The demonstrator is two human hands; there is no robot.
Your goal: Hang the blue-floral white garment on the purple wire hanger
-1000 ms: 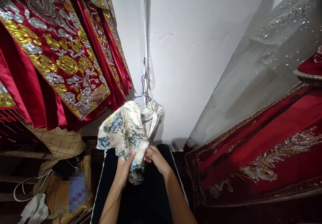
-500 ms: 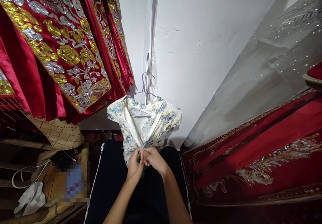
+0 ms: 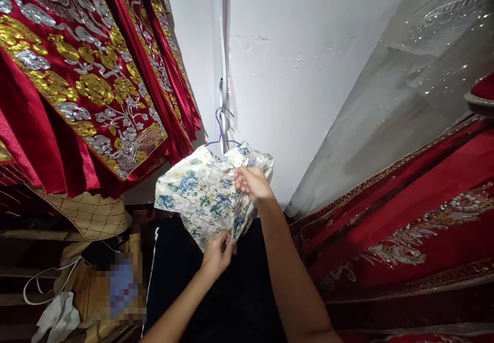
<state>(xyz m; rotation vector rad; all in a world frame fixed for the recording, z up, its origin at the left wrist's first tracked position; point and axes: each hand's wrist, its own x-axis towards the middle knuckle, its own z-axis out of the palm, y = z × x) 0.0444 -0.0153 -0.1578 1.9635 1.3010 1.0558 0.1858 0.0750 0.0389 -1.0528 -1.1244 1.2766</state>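
A short-sleeved blouse (image 3: 204, 194) with blue and yellow-green flowers on cream hangs from a purple wire hanger (image 3: 221, 127). Its front edges meet in a line running down from the neck. Low on that line, my left hand (image 3: 219, 250) is closed, pinching the cloth between thumb and fingers. Higher up, near the neckline, my right hand (image 3: 252, 181) is closed on the front edge with curled fingers. Whether its fingertips also hold a small zip pull cannot be made out. Below the blouse are my legs in dark trousers (image 3: 173, 266).
Red garments (image 3: 116, 86) with gold and silver sequins hang at left. Sheer sparkly white fabric (image 3: 378, 111) hangs at right above red embroidered cloth (image 3: 386, 219). A white wall (image 3: 289, 96) lies behind. A wooden chair (image 3: 88, 291) with a white cable and crumpled paper stands lower left.
My right hand has risen from beside my left hand to near the neckline. The blouse's front, formerly gaping in a V, now lies closed. My left hand stays low on it.
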